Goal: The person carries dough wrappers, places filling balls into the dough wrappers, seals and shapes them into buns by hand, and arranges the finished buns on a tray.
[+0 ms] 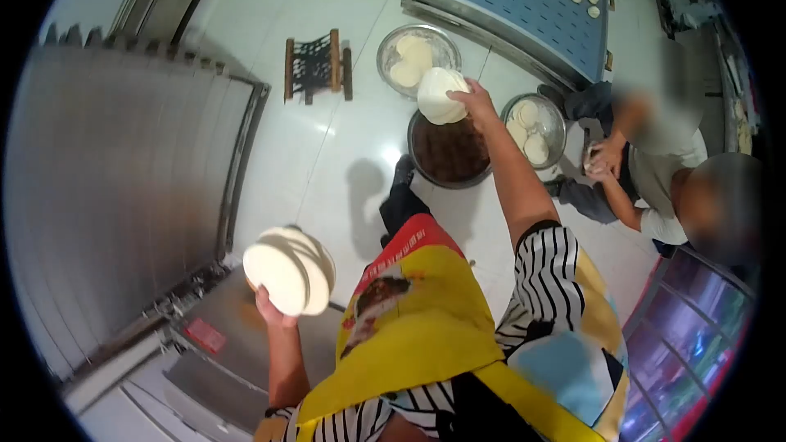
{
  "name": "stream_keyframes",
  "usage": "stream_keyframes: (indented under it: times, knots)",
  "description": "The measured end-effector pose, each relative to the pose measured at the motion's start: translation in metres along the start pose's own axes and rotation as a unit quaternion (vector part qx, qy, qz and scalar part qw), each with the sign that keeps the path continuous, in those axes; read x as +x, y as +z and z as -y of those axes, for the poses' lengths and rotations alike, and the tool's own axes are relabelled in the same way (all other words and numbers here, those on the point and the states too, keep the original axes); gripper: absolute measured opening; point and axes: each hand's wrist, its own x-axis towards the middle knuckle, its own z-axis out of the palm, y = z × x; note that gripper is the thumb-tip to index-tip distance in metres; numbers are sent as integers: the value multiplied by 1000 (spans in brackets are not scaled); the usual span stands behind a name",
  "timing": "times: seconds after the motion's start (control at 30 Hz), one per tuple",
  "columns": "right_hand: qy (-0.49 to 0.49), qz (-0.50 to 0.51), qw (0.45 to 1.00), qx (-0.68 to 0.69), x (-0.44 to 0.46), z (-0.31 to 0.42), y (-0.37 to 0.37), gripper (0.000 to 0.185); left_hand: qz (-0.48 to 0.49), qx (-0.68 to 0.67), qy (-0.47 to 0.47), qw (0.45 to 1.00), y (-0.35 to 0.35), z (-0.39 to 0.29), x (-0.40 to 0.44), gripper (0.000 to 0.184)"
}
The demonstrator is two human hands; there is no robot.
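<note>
My left hand [277, 311] grips pale round dough wrappers [280, 278] at lower left, beside a steel-topped unit. They overlap, and a rounded edge of something shows behind them. In my right hand [476, 105] is a fanned stack of similar dough wrappers [442, 98], pinched at its right edge. This stack hangs over the far rim of a large basin of dark brown filling [450, 154]. Just beyond it, a metal bowl [444, 43] on the floor contains more dough wrappers.
Another metal bowl [559, 133] of wrappers stands right of the basin. A co-worker [655, 172] sits at the right, hands together. Farther back is a blue slotted tray [499, 4] with rows of small dough pieces. A folding stool [315, 65] and ribbed metal panel [123, 188] are leftward.
</note>
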Motion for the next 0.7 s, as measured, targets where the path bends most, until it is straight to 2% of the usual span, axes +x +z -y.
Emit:
stream_keyframes:
  times: [0.07, 0.1, 0.13, 0.17, 0.2, 0.23, 0.3, 0.33, 0.37, 0.4, 0.5, 0.6, 0.63, 0.67, 0.7]
  knots:
    - [1, -126, 971, -205, 57, 5, -16, 99, -15, 50, -2, 999, 25, 1, 45, 69]
    - [17, -159, 944, -289, 53, 33, -12, 95, -16, 54, -17, 998, 26, -1, 64, 69]
    - [38, -108, 970, -216, 33, 50, -1, 84, -8, 57, -31, 998, 25, -3, 80, 69]
    - [-53, 69, 996, -28, 42, 21, 10, 61, -13, 53, -70, 996, 18, -4, 103, 69]
    - [66, 153, 980, -105, 2, 60, 25, 38, -12, 72, -110, 991, 32, -1, 123, 68]
    - [96, 224, 970, -13, -25, 35, 46, 36, -10, 93, -145, 985, 56, 7, 146, 68]
    - [189, 347, 905, 156, -80, -11, 86, 36, -10, 142, -209, 968, 91, 18, 183, 65]
    - [159, 374, 867, 289, -107, 1, 104, 42, 11, 216, -220, 951, 112, 25, 206, 65]
    - [139, 408, 799, 419, -135, 16, 122, 50, 34, 288, -231, 929, 133, 30, 229, 65]
    - [238, 381, 665, 597, -148, 33, 133, 50, 55, 358, -239, 901, 149, 40, 246, 65]
    - [151, 173, 808, 542, -147, 18, 135, 53, 132, 603, -174, 767, 186, 76, 291, 69]
    - [132, 91, 820, 549, -132, 15, 108, 55, 237, 641, -172, 710, 205, 110, 315, 72]
    - [122, 36, 795, 594, -128, 22, 93, 53, 232, 643, -148, 715, 200, 119, 320, 72]
    - [130, -19, 801, 584, -119, -6, 80, 50, 226, 618, -181, 731, 198, 120, 323, 73]
    - [137, -65, 781, 605, -112, -10, 59, 48, 218, 593, -212, 746, 196, 119, 330, 73]
